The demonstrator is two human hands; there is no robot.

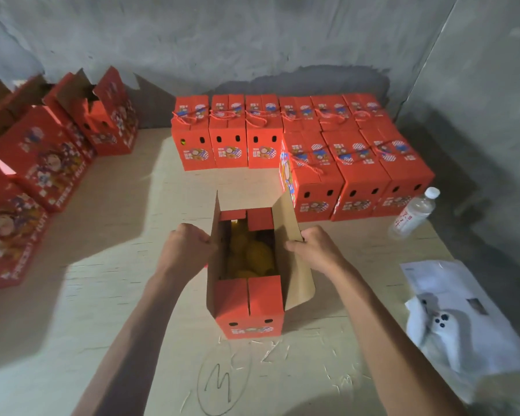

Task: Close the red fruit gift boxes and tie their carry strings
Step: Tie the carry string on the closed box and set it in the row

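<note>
The step in hand looks like the closing of one red fruit gift box [249,307], which stands open on the desk [126,235] right in front of the person, with yellow fruit [252,259] visible inside. Its short end flaps are folded in, while both long side flaps stand up. The left hand [186,244] pinches the edge of the left flap [215,235], fingers curled round it; the right hand [315,247] grips the edge of the right flap [294,259], which leans outward. The next move probably calls for bringing both flaps together over the fruit so they meet along the middle, then tying a carry string; no string shows on this box yet.

Behind it, closed boxes [336,175] with tied red strings sit in two rows against the wall. To the left, more boxes [42,163] stand with flaps raised, seemingly untied.

The desk is pale board, with pen scribbles near the front edge. A water bottle [412,217] lies at the right, near a white plastic bag [457,319]. The walls are rough grey concrete [252,40].
</note>
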